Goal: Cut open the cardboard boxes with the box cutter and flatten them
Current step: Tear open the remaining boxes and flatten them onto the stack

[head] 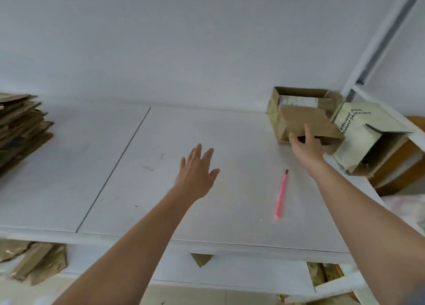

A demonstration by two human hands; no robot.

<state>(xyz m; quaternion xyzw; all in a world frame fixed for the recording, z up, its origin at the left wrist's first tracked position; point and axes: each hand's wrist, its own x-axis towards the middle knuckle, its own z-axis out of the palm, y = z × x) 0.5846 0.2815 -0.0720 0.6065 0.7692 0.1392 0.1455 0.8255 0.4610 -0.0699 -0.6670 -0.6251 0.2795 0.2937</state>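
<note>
A brown cardboard box (299, 118) stands at the back right of the white table (115, 166), its top flaps open. My right hand (307, 144) grips the box's front flap, thumb on top and fingers curled under the edge. My left hand (196, 172) hovers over the middle of the table with straight, spread fingers, holding nothing. A pink box cutter (281, 195) lies on the table between my two forearms, its blade end pointing away from me.
A stack of flattened cardboard (20, 129) sits at the table's left edge. A pale green printed box (370, 136) leans at the right edge beside wooden furniture (400, 166). Cardboard scraps (34, 263) lie below the table's front. A white wall is behind.
</note>
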